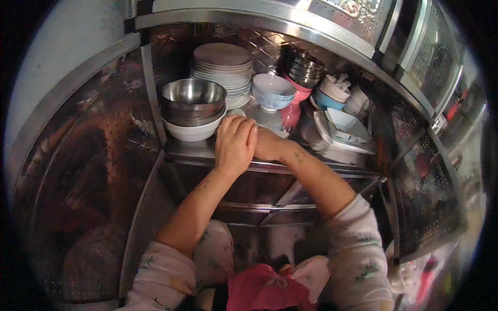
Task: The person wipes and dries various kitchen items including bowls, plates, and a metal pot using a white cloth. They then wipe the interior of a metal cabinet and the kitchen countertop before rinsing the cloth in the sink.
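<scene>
My left hand (235, 144) and my right hand (268, 144) meet at the front of a metal cabinet shelf (186, 152). The left fingers lie over the right hand's fingers, which are mostly hidden. Bits of something white (281, 133) show behind the hands; I cannot tell what it is or whether either hand grips it. Just left of my left hand, metal bowls (193, 102) sit in a white bowl (192, 130). Beyond the hands rise a tall stack of plates (221, 58) and two nested pale blue bowls (272, 91).
Farther right stand stacked metal bowls (305, 72) on pink bowls (299, 93), a blue bowl (330, 100) under white ones, and white square dishes (346, 126). Cabinet doors hang open at left (85, 186) and right (424, 186). A metal frame edge (249, 17) crosses above.
</scene>
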### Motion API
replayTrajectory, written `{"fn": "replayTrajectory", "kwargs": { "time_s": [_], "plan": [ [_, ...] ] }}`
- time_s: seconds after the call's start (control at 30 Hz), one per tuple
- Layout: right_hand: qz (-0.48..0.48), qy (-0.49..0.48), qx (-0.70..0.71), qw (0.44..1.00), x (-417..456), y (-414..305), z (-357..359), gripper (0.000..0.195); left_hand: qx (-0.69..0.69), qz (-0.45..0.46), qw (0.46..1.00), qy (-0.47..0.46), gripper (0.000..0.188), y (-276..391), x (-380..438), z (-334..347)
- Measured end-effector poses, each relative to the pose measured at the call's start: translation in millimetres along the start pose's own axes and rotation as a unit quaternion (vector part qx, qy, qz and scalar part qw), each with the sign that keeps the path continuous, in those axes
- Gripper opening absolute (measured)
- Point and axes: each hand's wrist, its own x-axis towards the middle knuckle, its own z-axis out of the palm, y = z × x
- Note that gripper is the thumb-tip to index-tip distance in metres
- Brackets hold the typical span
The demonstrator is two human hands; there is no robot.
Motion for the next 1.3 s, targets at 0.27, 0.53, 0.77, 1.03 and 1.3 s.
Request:
{"fn": "replayTrajectory", "kwargs": {
  "time_s": [0.27, 0.53, 0.77, 1.03, 1.3],
  "plan": [
    [-0.082, 0.028, -0.037, 0.996, 26.7, 31.1, 17.4, 0.032, 0.052, -0.004, 0.996, -0.066, 0.033, -1.1, -0.7, -1.3],
    [0.168, -0.022, -0.105, 0.98, -71.5, 40.6, -36.0, 0.034, 0.107, -0.015, 0.985, -0.134, 0.045, 3.1, -2.8, 3.7],
    [0.29, 0.026, -0.201, 0.935, -53.0, 134.1, -8.9, 0.045, 0.139, -0.008, 0.98, -0.141, 0.043, 7.8, -1.5, 11.6],
    [0.216, 0.049, 0.025, 0.975, -95.2, 91.8, -33.3, 0.033, 0.149, -0.02, 0.979, -0.137, 0.039, 5.3, -4.5, 8.7],
    [0.303, 0.348, 0.197, 0.865, -241.3, 94.7, -25.5, 0.036, 0.141, -0.064, 0.97, -0.189, 0.033, 9.3, -1.6, 6.6]
  ]
}}
